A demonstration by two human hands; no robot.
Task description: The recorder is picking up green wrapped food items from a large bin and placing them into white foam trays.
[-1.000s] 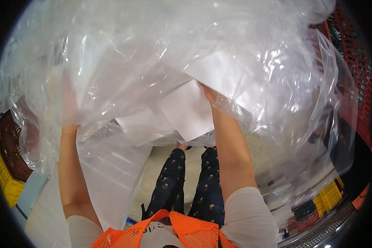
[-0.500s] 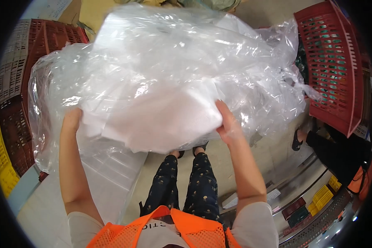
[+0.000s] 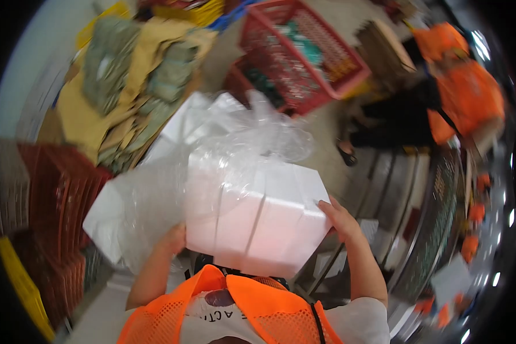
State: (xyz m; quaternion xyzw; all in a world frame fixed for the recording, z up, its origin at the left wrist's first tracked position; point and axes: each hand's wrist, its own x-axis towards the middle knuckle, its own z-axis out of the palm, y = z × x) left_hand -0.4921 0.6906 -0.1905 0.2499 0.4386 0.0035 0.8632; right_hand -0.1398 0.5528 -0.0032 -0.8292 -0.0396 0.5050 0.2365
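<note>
A stack of white foam sheets [image 3: 258, 218], in several thick bundles side by side, is gripped between my two hands close to my body. My left hand [image 3: 175, 239] presses on the stack's left side, its fingers partly hidden. On the right edge, my right hand [image 3: 339, 219] has its thumb on top and its fingers around the side. See-through plastic bagging [image 3: 269, 129] lies crumpled over and behind the stack's far left part. More white sheet material [image 3: 112, 221] shows under the plastic beside my left hand.
A red crate [image 3: 304, 51] with green things inside stands ahead. Torn brown paper and green sacking [image 3: 112, 74] lie at the far left, above stacked red crates [image 3: 57, 195]. A co-worker in an orange vest [image 3: 464, 86] bends by a metal conveyor [image 3: 424, 212] at right.
My view has swung to the right. The white stack, earlier lying amid the plastic bagging, is now drawn up close to my body with its bundles exposed.
</note>
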